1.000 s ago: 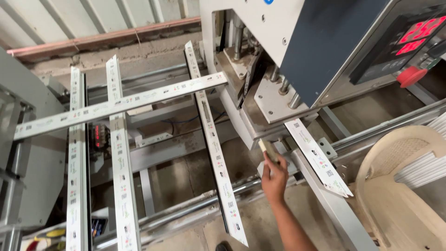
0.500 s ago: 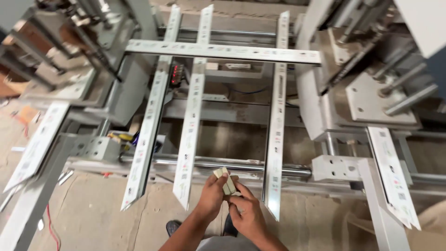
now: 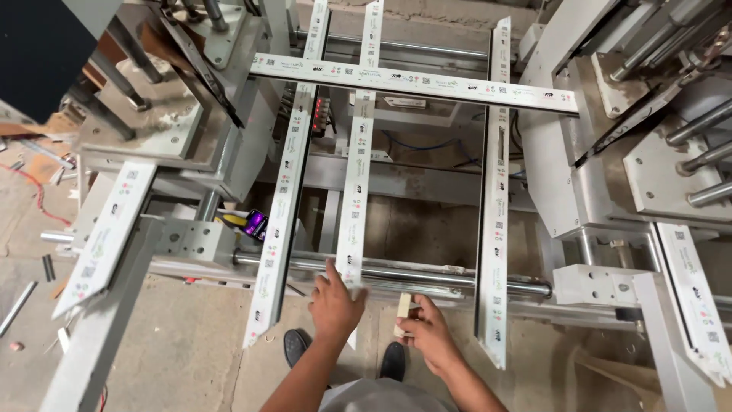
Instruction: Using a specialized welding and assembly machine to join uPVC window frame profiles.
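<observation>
My left hand (image 3: 335,305) rests on the near end of the middle white profile strip (image 3: 355,183), fingers wrapped around its tip. My right hand (image 3: 427,329) grips a small pale block (image 3: 402,313) just below the steel rail (image 3: 427,276). Two more white strips lie alongside, one on the left (image 3: 284,183) and one on the right (image 3: 494,198). A fourth strip (image 3: 412,82) lies across the far ends of all three.
Grey machine heads stand at the left (image 3: 183,130) and right (image 3: 656,145), each with a short white strip on its front arm (image 3: 103,236) (image 3: 692,294). My dark shoes (image 3: 296,347) stand on the concrete floor. Scraps lie on the floor at far left.
The view has shifted a little. My hands have separated: the left has gone up onto the middle strip's end, while the right keeps the small block near the rail.
</observation>
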